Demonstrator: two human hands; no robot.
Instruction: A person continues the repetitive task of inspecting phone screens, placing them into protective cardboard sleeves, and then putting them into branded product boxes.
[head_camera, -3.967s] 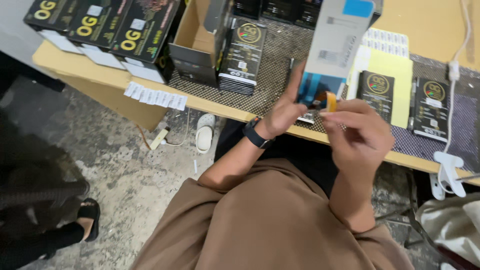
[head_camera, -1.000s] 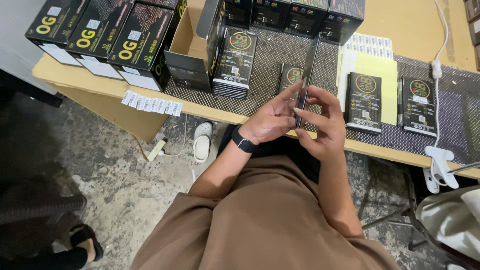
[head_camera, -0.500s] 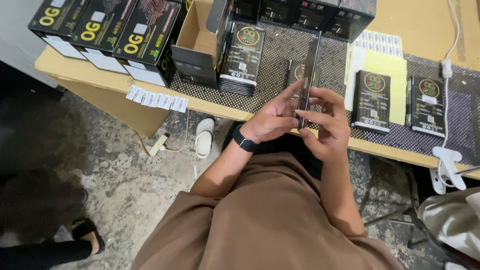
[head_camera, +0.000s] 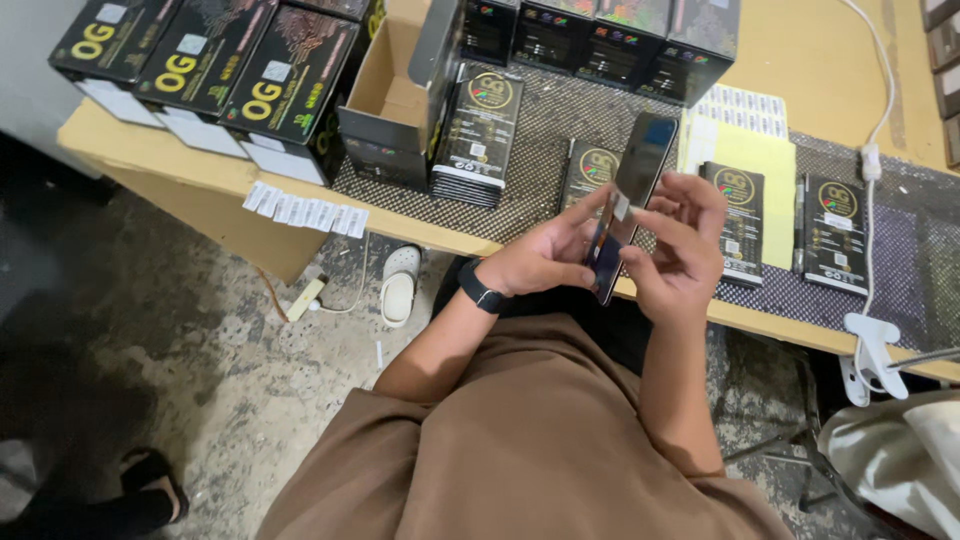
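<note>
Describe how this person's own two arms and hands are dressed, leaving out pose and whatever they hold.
Both hands are bare: the left hand and the right hand wear no gloves, and no rings show. A black wristband, like a watch or fitness band, circles the left wrist. Loose brown sleeves end near the elbows, leaving the forearms uncovered.

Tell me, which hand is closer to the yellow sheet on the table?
Right. The right hand sits just beside the yellow sheet, near its lower left edge, holding the dark glass panel. The left hand is farther left, on the panel's other side.
</note>
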